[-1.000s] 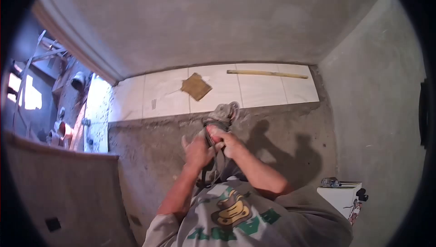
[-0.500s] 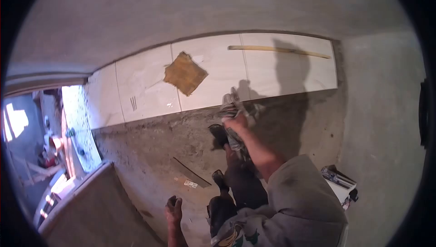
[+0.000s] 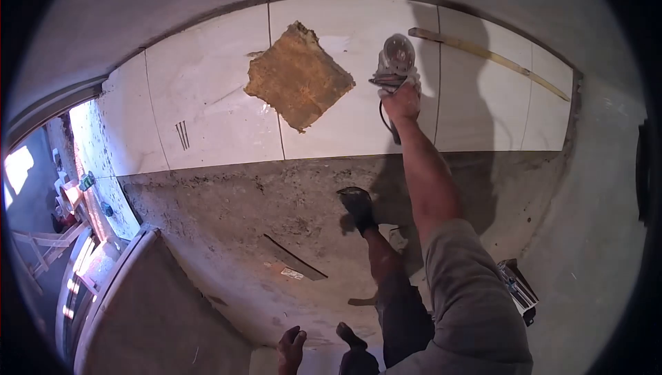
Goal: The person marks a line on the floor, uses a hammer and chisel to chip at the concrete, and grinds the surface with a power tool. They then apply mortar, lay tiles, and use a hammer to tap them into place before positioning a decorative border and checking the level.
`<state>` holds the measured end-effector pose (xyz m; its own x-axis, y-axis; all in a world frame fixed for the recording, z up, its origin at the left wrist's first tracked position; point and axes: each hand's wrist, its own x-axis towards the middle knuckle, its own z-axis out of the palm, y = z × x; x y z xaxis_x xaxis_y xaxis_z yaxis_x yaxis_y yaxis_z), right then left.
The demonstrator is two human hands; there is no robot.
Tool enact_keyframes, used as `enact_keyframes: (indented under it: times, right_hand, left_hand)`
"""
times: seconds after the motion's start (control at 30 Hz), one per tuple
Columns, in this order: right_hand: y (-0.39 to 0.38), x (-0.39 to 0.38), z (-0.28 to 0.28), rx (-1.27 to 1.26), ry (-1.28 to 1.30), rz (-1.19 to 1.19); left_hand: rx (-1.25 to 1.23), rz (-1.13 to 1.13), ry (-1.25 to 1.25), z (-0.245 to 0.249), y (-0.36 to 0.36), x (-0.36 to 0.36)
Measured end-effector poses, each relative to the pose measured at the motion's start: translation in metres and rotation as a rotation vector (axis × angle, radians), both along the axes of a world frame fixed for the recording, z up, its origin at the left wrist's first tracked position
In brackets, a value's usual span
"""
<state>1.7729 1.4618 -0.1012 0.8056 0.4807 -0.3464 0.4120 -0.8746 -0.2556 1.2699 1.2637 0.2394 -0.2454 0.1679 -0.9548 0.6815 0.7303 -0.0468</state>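
Note:
My right hand (image 3: 403, 101) is closed round a dusty tool (image 3: 398, 61) with a rounded, clear-looking end and a dark cord or strap hanging from it; its exact kind is hard to make out. The tool is over the white tiles (image 3: 345, 127), right of a ragged brown square piece (image 3: 301, 77) and left of a long thin wooden strip (image 3: 489, 56). Low in the view, my left hand (image 3: 292, 347) is over the floor with fingers curled; whether it holds something cannot be made out.
Three thin nails or rods (image 3: 182, 135) lie on the left tiles. A dark strip (image 3: 295, 258) rests on the rough floor (image 3: 234, 216). An open box (image 3: 517, 284) stands at the right wall. At the left are a brown panel (image 3: 158, 306) and a bright opening.
My right hand has moved forward over the tiles with the tool. My left hand appears lower and further right. The view has shifted, with the tiles larger and higher, and one foot has stepped forward.

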Motion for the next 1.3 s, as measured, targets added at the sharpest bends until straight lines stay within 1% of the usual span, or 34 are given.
enact_keyframes:
  times: [0.03, 0.07, 0.1, 0.13, 0.2, 0.27, 0.33, 0.37, 0.43, 0.53, 0.57, 0.67, 0.7, 0.8, 0.83, 0.87, 0.93, 0.97, 1.0, 1.07, 1.1, 1.2, 1.23, 1.27, 1.3]
  right_hand:
    - [0.009, 0.002, -0.01, -0.006, 0.009, 0.002]
    - [0.017, 0.003, -0.019, 0.002, -0.042, 0.011]
    - [0.023, 0.002, -0.023, 0.012, -0.094, 0.021]
    - [0.026, 0.002, -0.024, 0.007, -0.09, 0.024]
    - [0.037, 0.001, -0.027, -0.006, -0.056, -0.034]
    - [0.041, -0.003, -0.033, -0.03, -0.093, -0.034]
    - [0.037, -0.004, -0.036, 0.042, -0.119, -0.086]
    - [0.036, -0.003, -0.035, 0.039, -0.125, -0.082]
    - [0.033, -0.005, -0.036, 0.044, -0.087, -0.131]
    - [0.028, -0.009, -0.036, 0.113, -0.102, -0.144]
    - [0.027, -0.009, -0.035, 0.104, -0.072, -0.141]
    - [0.021, -0.012, -0.045, 0.111, -0.119, -0.094]
    - [0.019, -0.01, -0.045, 0.111, -0.027, -0.103]
    - [0.013, -0.01, -0.047, 0.153, -0.008, -0.089]
    - [0.01, -0.007, -0.059, 0.147, -0.062, -0.042]
    - [0.003, -0.006, -0.07, 0.145, -0.06, -0.043]
    - [0.006, -0.004, -0.058, 0.174, 0.05, -0.113]
    - [0.006, -0.001, -0.046, 0.245, 0.18, -0.136]
    - [0.006, -0.002, -0.048, 0.244, 0.18, -0.14]
    - [0.003, -0.006, -0.051, 0.125, 0.042, -0.185]
    - [0.002, -0.008, -0.05, 0.204, 0.021, -0.17]
    - [0.002, -0.006, -0.042, 0.192, 0.09, -0.186]
    - [0.005, -0.002, -0.032, 0.135, 0.229, -0.203]
    - [0.002, -0.003, -0.036, 0.134, 0.229, -0.206]
    - [0.0, -0.006, -0.04, 0.18, 0.149, -0.17]
  left_hand:
    - [-0.006, 0.012, 0.046, -0.001, 0.014, 0.012]
    - [-0.014, 0.014, 0.053, -0.004, 0.021, 0.017]
    - [0.002, 0.066, 0.074, -0.007, 0.026, 0.02]
    - [0.019, 0.118, 0.093, -0.01, 0.03, 0.022]
    - [0.019, 0.125, 0.073, -0.017, 0.034, 0.023]
    - [0.013, 0.134, 0.056, -0.027, 0.033, 0.017]
    - [0.024, 0.117, 0.042, -0.039, 0.025, 0.008]
    - [0.021, 0.12, 0.036, -0.041, 0.02, 0.006]
    - [0.018, 0.179, 0.029, -0.045, 0.026, 0.018]
    - [-0.002, 0.12, -0.01, -0.044, 0.047, 0.042]
    - [-0.003, 0.13, -0.011, -0.05, 0.038, 0.034]
    - [-0.001, 0.172, -0.017, -0.048, 0.058, 0.055]
    - [-0.001, 0.171, -0.019, -0.049, 0.058, 0.053]
    - [0.005, 0.112, -0.034, -0.057, 0.054, 0.047]
    - [-0.001, 0.129, -0.033, -0.058, 0.052, 0.046]
    - [-0.007, 0.146, -0.033, -0.058, 0.051, 0.045]
    - [-0.013, 0.118, -0.037, -0.058, 0.054, 0.049]
    - [-0.016, 0.09, -0.04, -0.058, 0.057, 0.051]
    - [-0.017, 0.086, -0.039, -0.058, 0.061, 0.055]
    - [-0.03, 0.122, -0.024, -0.058, 0.067, 0.061]
    - [-0.032, 0.116, -0.024, -0.059, 0.066, 0.059]
    - [-0.007, 0.114, -0.036, -0.062, 0.064, 0.055]
    - [-0.012, 0.118, -0.022, -0.062, 0.067, 0.056]
    - [-0.015, 0.121, -0.007, -0.062, 0.07, 0.058]
    - [-0.016, 0.118, -0.007, -0.061, 0.072, 0.06]
